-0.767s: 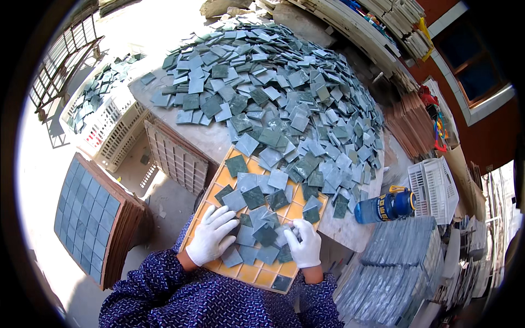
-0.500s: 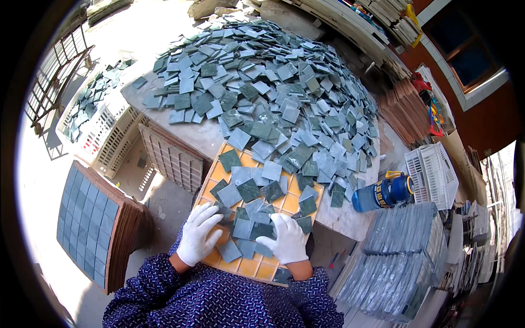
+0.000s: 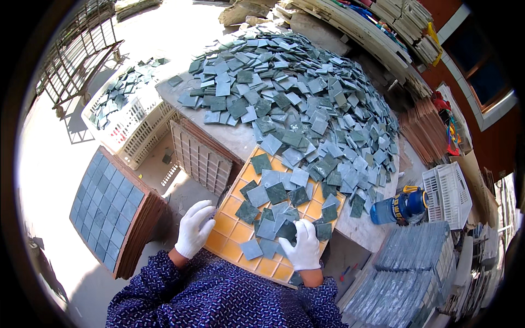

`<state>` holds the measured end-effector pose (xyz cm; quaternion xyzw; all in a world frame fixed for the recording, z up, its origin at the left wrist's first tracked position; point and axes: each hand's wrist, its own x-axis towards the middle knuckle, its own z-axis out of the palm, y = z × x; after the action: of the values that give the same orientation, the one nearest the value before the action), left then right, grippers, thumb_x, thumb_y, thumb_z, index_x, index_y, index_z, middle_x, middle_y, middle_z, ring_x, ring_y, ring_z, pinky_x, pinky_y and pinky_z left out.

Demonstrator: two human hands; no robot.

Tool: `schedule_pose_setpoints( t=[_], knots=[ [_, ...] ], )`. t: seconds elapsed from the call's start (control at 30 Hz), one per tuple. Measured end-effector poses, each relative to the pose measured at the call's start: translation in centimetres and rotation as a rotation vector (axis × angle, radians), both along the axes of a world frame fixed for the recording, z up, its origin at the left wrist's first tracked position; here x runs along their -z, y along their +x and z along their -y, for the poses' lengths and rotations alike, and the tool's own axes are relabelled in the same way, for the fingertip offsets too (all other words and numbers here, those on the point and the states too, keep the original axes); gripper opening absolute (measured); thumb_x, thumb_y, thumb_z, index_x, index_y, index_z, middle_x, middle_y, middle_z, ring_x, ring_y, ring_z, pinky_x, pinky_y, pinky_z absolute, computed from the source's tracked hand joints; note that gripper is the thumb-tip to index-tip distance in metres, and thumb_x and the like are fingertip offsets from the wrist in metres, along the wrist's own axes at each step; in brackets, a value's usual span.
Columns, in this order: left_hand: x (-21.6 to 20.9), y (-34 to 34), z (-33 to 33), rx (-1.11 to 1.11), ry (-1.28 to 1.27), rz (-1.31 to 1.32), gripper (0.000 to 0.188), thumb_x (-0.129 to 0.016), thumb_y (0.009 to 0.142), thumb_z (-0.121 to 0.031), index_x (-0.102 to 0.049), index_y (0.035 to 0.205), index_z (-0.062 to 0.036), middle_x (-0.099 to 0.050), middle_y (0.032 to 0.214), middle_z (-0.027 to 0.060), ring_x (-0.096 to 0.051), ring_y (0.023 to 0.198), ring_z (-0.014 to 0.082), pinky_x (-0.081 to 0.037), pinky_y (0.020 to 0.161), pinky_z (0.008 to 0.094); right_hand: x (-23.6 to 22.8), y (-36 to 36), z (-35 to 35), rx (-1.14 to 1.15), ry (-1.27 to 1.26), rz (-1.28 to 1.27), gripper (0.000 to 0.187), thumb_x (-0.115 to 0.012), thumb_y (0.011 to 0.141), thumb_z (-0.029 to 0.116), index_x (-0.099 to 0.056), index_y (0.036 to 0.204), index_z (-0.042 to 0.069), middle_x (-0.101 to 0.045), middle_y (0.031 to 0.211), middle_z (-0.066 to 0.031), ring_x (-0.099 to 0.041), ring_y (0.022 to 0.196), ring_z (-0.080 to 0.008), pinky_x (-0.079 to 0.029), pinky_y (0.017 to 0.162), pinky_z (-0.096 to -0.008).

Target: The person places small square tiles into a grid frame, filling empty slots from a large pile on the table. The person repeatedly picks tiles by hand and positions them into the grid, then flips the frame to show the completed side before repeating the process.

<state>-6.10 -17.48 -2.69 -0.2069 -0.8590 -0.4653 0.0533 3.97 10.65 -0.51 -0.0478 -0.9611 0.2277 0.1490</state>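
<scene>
A yellow tray with a raised grid (image 3: 223,225) lies tilted in front of me, with loose square grey-green stone tiles scattered over it. My left hand (image 3: 192,232), in a white glove, is just off the tray's left edge, thumb apart from the fingers and holding nothing. Over the tray's right part is my gloved right hand (image 3: 304,252), its thumb and fingers closed about a dark stone tile (image 3: 287,230). Beside that hand lies a lighter tile (image 3: 266,229), overlapping others. Two grey tiles rest flat near the tray's front, one of them a pale tile (image 3: 251,249).
A big heap of stone tiles (image 3: 306,93) covers the table (image 3: 188,104) beyond the tray. To the left stand a tile-topped stack of boards (image 3: 104,202) and a white crate (image 3: 143,131). At right are a blue bottle (image 3: 395,209) and wrapped tile stacks (image 3: 407,273).
My left hand has withdrawn leftward from the tray's tiles to beyond its edge. The right hand stays at the dark tile. The whole view has shifted, moving the scene rightward.
</scene>
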Motion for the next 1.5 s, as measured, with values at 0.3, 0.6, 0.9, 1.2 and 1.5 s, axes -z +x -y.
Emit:
schedule_pose_setpoints(
  t=[0.3, 0.6, 0.9, 1.2, 1.5],
  knots=[
    [0.4, 0.5, 1.3, -0.023, -0.002, 0.035, 0.032, -0.066, 0.078, -0.006, -0.063, 0.109, -0.0001, -0.06, 0.119, 0.0186, -0.058, 0.11, 0.0347, -0.046, 0.095, 0.0379, -0.8, -3.0, 7.5, -0.183, -0.096, 0.068, 0.057, -0.076, 0.072, 0.026, -0.051, 0.12, 0.006, -0.054, 0.115, -0.0173, -0.059, 0.101, -0.0365, -0.051, 0.083, -0.0433],
    [-0.5, -6.3, -3.3, 0.321, -0.178, -0.233, 0.056, -0.068, 0.073, -0.006, -0.052, 0.127, -0.0096, -0.055, 0.127, 0.0127, -0.053, 0.115, 0.0323, -0.045, 0.096, 0.0403, -0.3, -4.2, 4.2, -0.012, -0.099, 0.213, 0.064, -0.076, 0.072, 0.025, -0.047, 0.126, 0.006, -0.051, 0.119, -0.018, -0.057, 0.104, -0.0375, -0.049, 0.084, -0.0455],
    [-2.1, -10.5, -5.9, 0.544, -0.362, -0.278, 0.059, -0.07, 0.073, -0.01, -0.051, 0.129, -0.0089, -0.055, 0.127, 0.0118, -0.051, 0.117, 0.0315, -0.044, 0.098, 0.0409, -0.3, -3.6, 2.1, -0.068, 0.024, 0.11, 0.057, -0.074, 0.071, 0.016, -0.053, 0.122, 0.003, -0.052, 0.116, -0.0141, -0.06, 0.077, -0.0215, -0.052, 0.074, -0.0348],
    [0.5, -2.7, 2.8, 0.181, -0.139, 0.129, 0.048, -0.069, 0.076, -0.008, -0.058, 0.122, -0.0024, -0.057, 0.126, 0.0177, -0.055, 0.114, 0.0335, -0.045, 0.098, 0.0379, 1.3, -3.5, 11.8, -0.36, -0.151, 0.319, 0.058, -0.073, 0.075, 0.028, -0.05, 0.123, 0.003, -0.052, 0.115, -0.0164, -0.058, 0.1, -0.0352, -0.05, 0.084, -0.0424],
    [0.9, 1.8, 3.5, 0.363, -0.344, -0.079, 0.06, -0.069, 0.079, -0.028, -0.051, 0.13, -0.0042, -0.044, 0.141, 0.0168, -0.036, 0.134, 0.0374, -0.027, 0.111, 0.0485, -0.3, -0.8, 6.6, -0.132, -0.27, 0.297, 0.051, -0.076, 0.075, 0.025, -0.056, 0.118, 0.008, -0.057, 0.112, -0.0148, -0.06, 0.098, -0.0319, -0.051, 0.081, -0.0395]
  ],
)
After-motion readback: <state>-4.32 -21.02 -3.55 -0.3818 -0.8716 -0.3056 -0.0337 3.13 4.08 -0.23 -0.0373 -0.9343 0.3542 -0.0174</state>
